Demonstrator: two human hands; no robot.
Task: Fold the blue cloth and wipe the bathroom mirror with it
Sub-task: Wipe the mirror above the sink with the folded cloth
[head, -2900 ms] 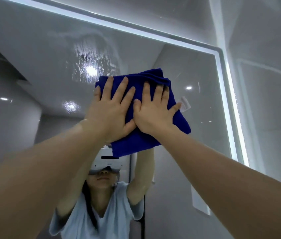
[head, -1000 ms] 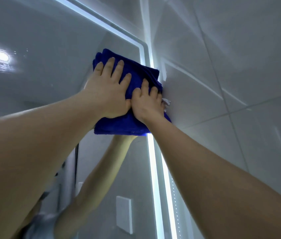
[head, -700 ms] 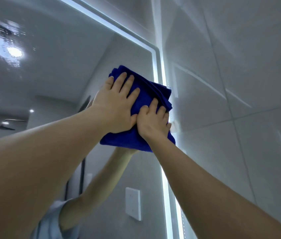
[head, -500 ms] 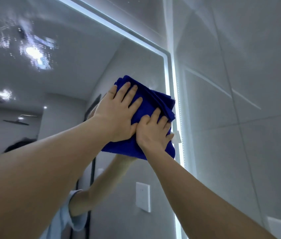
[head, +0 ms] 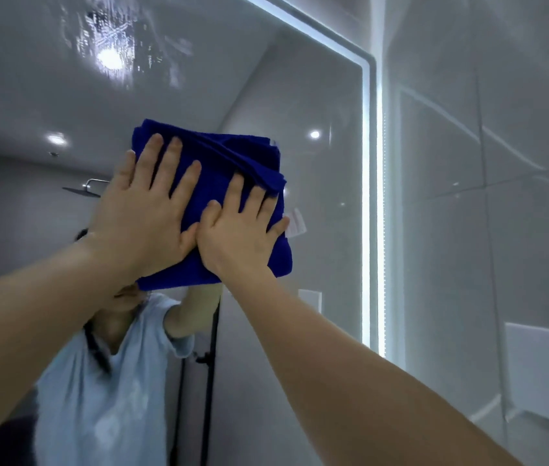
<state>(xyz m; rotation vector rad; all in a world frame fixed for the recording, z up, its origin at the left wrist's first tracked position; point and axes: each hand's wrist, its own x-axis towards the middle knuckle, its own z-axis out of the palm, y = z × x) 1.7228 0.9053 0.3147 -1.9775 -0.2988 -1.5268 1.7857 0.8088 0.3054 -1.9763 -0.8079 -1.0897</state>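
The mirror (head: pixel 328 250) bears the folded blue cloth (head: pixel 232 163), apparently flat against it.

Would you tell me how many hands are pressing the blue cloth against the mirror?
2: the left hand lies flat on the left of the blue cloth, the right hand on its lower right; none seems hidden.

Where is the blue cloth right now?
In the head view, the folded blue cloth sits centre frame, pressed flat against the mirror under the left hand and right hand, left of the lit edge strip.
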